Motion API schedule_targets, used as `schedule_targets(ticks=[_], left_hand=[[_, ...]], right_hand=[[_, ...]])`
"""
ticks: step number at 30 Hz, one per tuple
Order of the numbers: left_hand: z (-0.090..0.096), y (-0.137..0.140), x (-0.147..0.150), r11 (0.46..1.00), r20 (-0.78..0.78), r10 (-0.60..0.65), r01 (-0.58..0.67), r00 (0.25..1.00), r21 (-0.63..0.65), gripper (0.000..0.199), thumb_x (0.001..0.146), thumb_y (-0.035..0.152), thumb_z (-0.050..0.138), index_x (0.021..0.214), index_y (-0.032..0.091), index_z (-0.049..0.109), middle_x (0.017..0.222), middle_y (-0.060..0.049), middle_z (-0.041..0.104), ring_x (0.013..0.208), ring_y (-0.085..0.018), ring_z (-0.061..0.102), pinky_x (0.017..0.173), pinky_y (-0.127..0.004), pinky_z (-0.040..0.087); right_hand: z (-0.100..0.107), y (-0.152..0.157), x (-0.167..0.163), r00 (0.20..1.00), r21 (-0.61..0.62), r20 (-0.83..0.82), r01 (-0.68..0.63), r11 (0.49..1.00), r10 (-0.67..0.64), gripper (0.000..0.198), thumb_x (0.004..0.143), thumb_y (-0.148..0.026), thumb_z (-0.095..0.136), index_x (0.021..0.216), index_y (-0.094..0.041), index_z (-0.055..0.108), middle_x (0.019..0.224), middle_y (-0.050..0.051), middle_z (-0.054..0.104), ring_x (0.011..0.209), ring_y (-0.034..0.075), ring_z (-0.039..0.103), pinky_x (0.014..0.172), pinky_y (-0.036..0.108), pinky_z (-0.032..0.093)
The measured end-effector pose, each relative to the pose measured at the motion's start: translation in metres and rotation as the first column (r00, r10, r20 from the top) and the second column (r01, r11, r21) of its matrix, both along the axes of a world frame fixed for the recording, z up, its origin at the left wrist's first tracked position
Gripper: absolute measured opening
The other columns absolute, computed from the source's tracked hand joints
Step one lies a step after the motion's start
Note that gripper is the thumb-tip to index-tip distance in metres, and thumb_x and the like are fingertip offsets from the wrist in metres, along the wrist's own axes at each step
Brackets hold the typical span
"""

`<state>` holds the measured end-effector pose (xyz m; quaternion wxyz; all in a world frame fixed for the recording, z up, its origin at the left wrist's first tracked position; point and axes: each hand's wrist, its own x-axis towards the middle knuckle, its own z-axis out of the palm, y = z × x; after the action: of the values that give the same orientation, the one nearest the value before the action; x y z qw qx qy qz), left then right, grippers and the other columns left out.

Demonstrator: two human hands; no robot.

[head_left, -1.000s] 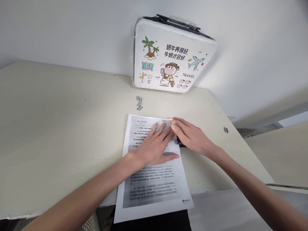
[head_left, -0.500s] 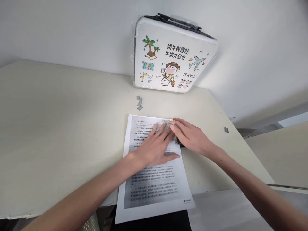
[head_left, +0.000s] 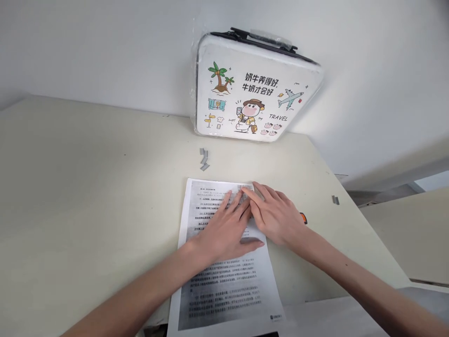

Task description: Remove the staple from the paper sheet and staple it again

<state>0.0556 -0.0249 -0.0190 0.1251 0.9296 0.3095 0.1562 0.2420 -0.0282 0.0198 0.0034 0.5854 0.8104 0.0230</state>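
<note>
The paper [head_left: 224, 285] lies printed side up on the worktop [head_left: 87, 187], its lower end running past the near edge. The left hand [head_left: 224, 227] rests on its upper half, grip spread flat with fingers apart, clamped on nothing. The right hand [head_left: 275, 210] covers the upper right edge, fingers bent; whether its grip is closed on anything cannot be told.

Risks, in the inspector's judgement: the paper could skew if the two hands press unevenly, or crease where they crowd one another. The overhanging end could catch on the person and drag the page. Anything under the right hand could nip a fingertip, the left fingers being so near.

An orange-and-black object [head_left: 303, 218] is mostly hidden by the right hand. The number of sheets is unclear, and the bottom edge is cut off. Grey strips [head_left: 204, 160] lie beyond the paper, another grey piece [head_left: 336, 200] to the right; a printed case [head_left: 259, 89] stands behind.
</note>
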Motion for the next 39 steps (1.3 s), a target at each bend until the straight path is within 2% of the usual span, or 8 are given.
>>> schedule_targets(ticks=[11, 17, 28, 31, 34, 39], left_hand=[[0.012, 0.002, -0.001, 0.999, -0.008, -0.006, 0.006, 1.0, -0.049, 0.086, 0.101, 0.071, 0.045, 0.164, 0.014, 0.032, 0.174, -0.012, 0.026, 0.164, -0.028, 0.006, 0.135, -0.051, 0.003], [0.008, 0.001, -0.002, 0.999, 0.043, -0.013, 0.014, 0.999, -0.033, 0.087, 0.101, 0.071, 0.044, 0.166, 0.016, 0.027, 0.174, -0.012, 0.028, 0.164, -0.028, 0.009, 0.134, -0.051, 0.003], [-0.003, -0.002, -0.005, 0.999, 0.059, 0.005, -0.003, 0.998, -0.036, 0.089, 0.098, 0.07, 0.05, 0.163, 0.012, 0.031, 0.172, -0.016, 0.031, 0.164, -0.031, 0.01, 0.133, -0.051, 0.004], [-0.005, -0.003, -0.006, 0.999, 0.064, 0.003, -0.001, 0.998, -0.035, 0.09, 0.098, 0.071, 0.049, 0.164, 0.013, 0.029, 0.171, -0.016, 0.033, 0.164, -0.031, 0.012, 0.133, -0.051, 0.005], [-0.006, -0.003, -0.005, 0.999, 0.061, 0.009, -0.007, 0.998, -0.034, 0.089, 0.097, 0.071, 0.049, 0.164, 0.016, 0.028, 0.171, -0.014, 0.035, 0.164, -0.031, 0.012, 0.133, -0.052, 0.004], [-0.004, -0.002, -0.004, 0.998, 0.049, 0.0, 0.003, 0.999, -0.056, 0.092, 0.098, 0.07, 0.049, 0.167, 0.016, 0.021, 0.173, -0.014, 0.029, 0.164, -0.031, 0.01, 0.133, -0.053, 0.004]], right_hand=[[0.007, 0.0, -0.005, 1.0, -0.009, -0.008, 0.018, 1.0, -0.018, 0.055, 0.105, -0.025, 0.03, 0.157, -0.029, 0.048, 0.158, 0.011, 0.053, 0.137, 0.032, 0.055, 0.11, 0.056, 0.046], [0.004, 0.0, -0.006, 0.999, -0.036, 0.018, 0.034, 0.999, -0.033, 0.056, 0.107, -0.026, 0.027, 0.159, -0.026, 0.046, 0.159, 0.012, 0.052, 0.137, 0.033, 0.055, 0.108, 0.056, 0.047], [0.006, -0.003, -0.011, 0.998, -0.096, 0.033, 0.059, 0.994, -0.056, 0.058, 0.106, -0.026, 0.026, 0.162, -0.029, 0.042, 0.163, 0.01, 0.048, 0.146, 0.028, 0.049, 0.099, 0.048, 0.057], [0.008, -0.002, -0.01, 0.998, -0.122, 0.028, 0.054, 0.991, -0.051, 0.058, 0.107, -0.027, 0.024, 0.162, -0.027, 0.042, 0.164, 0.01, 0.047, 0.147, 0.028, 0.048, 0.105, 0.051, 0.055], [0.01, 0.0, -0.007, 0.999, -0.138, 0.005, 0.05, 0.989, -0.05, 0.056, 0.108, -0.03, 0.024, 0.161, -0.032, 0.043, 0.164, 0.006, 0.047, 0.149, 0.026, 0.047, 0.111, 0.051, 0.052], [0.017, 0.0, 0.001, 0.986, -0.212, -0.126, 0.077, 0.974, -0.105, 0.055, 0.11, -0.036, 0.02, 0.16, -0.036, 0.044, 0.164, 0.0, 0.049, 0.151, 0.023, 0.046, 0.119, 0.049, 0.047]])
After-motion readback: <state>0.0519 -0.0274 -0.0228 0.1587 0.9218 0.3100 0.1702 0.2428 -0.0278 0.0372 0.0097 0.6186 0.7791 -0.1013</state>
